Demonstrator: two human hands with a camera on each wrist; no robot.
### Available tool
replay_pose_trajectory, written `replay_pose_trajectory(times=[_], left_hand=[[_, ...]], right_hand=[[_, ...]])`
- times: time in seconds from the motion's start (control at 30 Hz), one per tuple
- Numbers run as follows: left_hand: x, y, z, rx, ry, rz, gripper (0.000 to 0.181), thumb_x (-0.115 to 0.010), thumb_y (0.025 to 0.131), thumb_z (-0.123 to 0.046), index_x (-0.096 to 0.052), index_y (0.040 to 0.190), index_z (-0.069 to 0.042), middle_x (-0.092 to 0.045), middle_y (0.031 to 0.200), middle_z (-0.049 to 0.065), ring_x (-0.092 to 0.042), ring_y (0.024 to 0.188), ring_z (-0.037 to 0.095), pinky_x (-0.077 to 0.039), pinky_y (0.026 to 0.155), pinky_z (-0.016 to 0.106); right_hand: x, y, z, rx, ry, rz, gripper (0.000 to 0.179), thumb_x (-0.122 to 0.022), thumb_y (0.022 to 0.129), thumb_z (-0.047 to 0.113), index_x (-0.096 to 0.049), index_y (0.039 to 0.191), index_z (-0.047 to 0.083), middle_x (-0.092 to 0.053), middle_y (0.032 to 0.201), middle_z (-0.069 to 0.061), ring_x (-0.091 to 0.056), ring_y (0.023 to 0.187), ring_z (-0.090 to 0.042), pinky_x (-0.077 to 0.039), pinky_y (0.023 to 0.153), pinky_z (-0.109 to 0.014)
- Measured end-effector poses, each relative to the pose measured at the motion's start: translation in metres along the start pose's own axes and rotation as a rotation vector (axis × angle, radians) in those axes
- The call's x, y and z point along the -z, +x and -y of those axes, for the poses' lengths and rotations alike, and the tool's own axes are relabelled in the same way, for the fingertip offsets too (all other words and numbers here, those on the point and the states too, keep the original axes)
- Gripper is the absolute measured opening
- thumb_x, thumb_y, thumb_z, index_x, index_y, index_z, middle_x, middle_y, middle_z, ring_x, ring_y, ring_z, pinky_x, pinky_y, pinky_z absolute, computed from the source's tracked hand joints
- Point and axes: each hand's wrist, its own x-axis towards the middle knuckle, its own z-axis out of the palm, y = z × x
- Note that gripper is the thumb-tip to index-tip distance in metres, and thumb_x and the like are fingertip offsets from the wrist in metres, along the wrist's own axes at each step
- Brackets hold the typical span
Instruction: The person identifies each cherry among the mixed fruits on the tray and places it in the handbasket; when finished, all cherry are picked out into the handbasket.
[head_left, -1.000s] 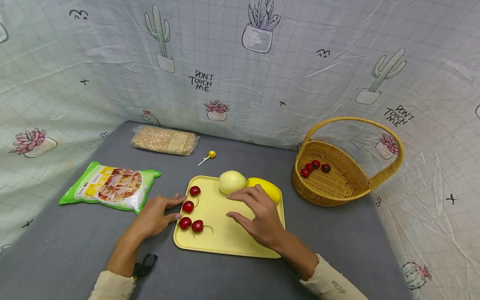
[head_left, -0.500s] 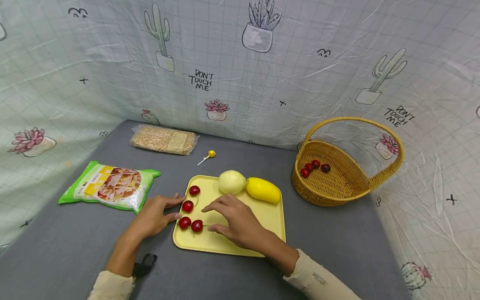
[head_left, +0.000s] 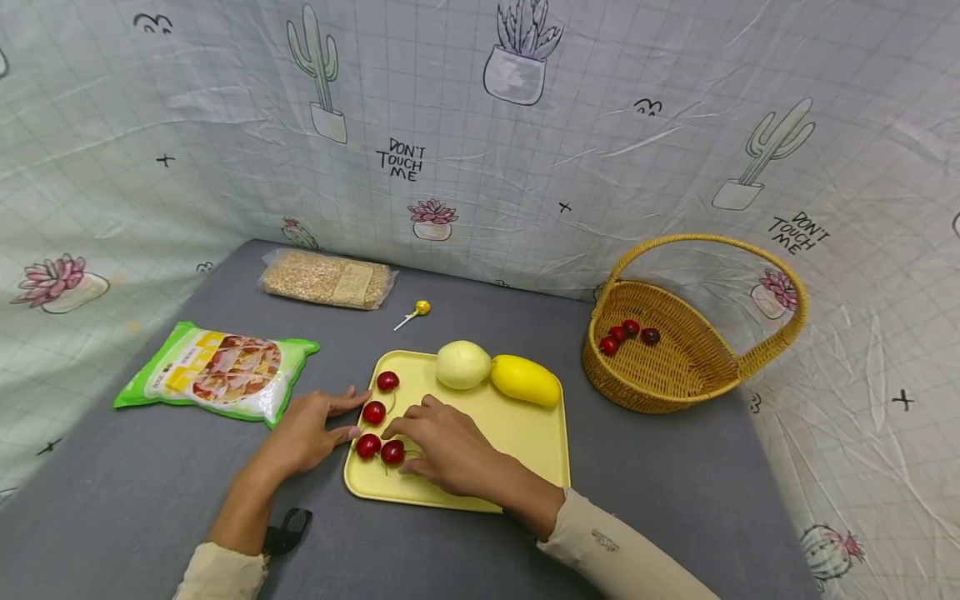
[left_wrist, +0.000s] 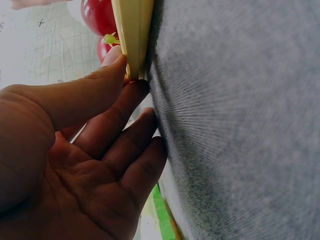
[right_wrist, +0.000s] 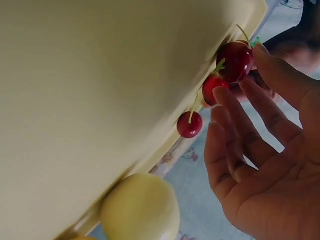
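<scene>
My left hand (head_left: 303, 433) rests against the left edge of a yellow tray (head_left: 480, 498), with thumb and index finger spread along the rim. In the left wrist view, its fingertips touch the tray's outer side, near the table cloth. My right hand (head_left: 450, 450) is over the tray, thumb and fingers on either side of a cherry (head_left: 392, 453); firm contact cannot be made out. Beside that one lies another cherry (head_left: 368, 447). Farther up the left side are a middle cherry (head_left: 373, 412) and an upper cherry (head_left: 387, 382).
A pale round fruit (head_left: 463, 365) and a yellow oblong fruit (head_left: 527, 381) lie at the tray's back. Right of it stands a wicker basket (head_left: 690, 367) with several cherries. A green-edged bag (head_left: 225, 371), a bag of grain (head_left: 326, 278), a lollipop (head_left: 412, 313) and a black object (head_left: 288, 532) lie around.
My right hand has moved left and down across the tray, from near the yellow fruit to the lower cherries. My left hand has kept its place at the tray's edge.
</scene>
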Motion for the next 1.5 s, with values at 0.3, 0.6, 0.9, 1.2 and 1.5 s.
replay_pose_trajectory(times=[0.3, 0.6, 0.9, 1.2, 1.5], left_hand=[[0.000, 0.000, 0.001, 0.008, 0.005, 0.014, 0.052, -0.082, 0.092, -0.011, -0.070, 0.142, -0.011, -0.060, 0.146, 0.029, -0.053, 0.141, 0.052, -0.045, 0.111, 0.067], [0.000, -0.001, -0.001, 0.009, -0.006, 0.014, 0.052, -0.082, 0.092, -0.010, -0.070, 0.142, -0.011, -0.060, 0.146, 0.029, -0.053, 0.141, 0.052, -0.043, 0.113, 0.069], [0.000, -0.001, 0.000, -0.006, 0.008, 0.002, 0.052, -0.082, 0.091, -0.008, -0.070, 0.142, -0.010, -0.060, 0.146, 0.029, -0.052, 0.141, 0.054, -0.043, 0.112, 0.070], [0.000, 0.000, 0.000, 0.003, 0.016, 0.015, 0.053, -0.082, 0.091, -0.010, -0.069, 0.143, -0.010, -0.059, 0.147, 0.029, -0.051, 0.142, 0.054, -0.042, 0.113, 0.070], [0.000, 0.000, 0.001, 0.000, 0.014, 0.013, 0.054, -0.083, 0.091, -0.010, -0.069, 0.143, -0.011, -0.059, 0.147, 0.029, -0.050, 0.143, 0.055, -0.041, 0.113, 0.071]], right_hand=[[-0.005, 0.009, 0.004, 0.004, -0.115, 0.014, 0.035, -0.091, 0.085, 0.034, -0.079, 0.118, 0.028, -0.075, 0.105, 0.010, -0.053, 0.088, -0.010, -0.040, 0.068, -0.017], [-0.003, 0.006, -0.004, -0.022, -0.070, -0.023, 0.028, -0.092, 0.085, 0.033, -0.078, 0.108, 0.025, -0.075, 0.097, 0.013, -0.048, 0.082, -0.008, -0.037, 0.065, -0.016], [0.009, -0.006, -0.015, -0.054, 0.069, -0.098, 0.029, -0.090, 0.087, 0.036, -0.078, 0.110, 0.023, -0.080, 0.100, 0.016, -0.052, 0.086, -0.005, -0.041, 0.066, -0.015], [0.020, -0.015, -0.029, -0.025, 0.019, -0.231, 0.030, -0.086, 0.091, 0.037, -0.079, 0.118, 0.023, -0.076, 0.103, 0.011, -0.048, 0.085, -0.009, -0.039, 0.065, -0.016], [0.029, -0.025, -0.045, -0.041, 0.025, -0.394, 0.036, -0.088, 0.088, 0.035, -0.078, 0.120, 0.020, -0.074, 0.101, 0.008, -0.052, 0.089, -0.010, -0.048, 0.072, -0.023]])
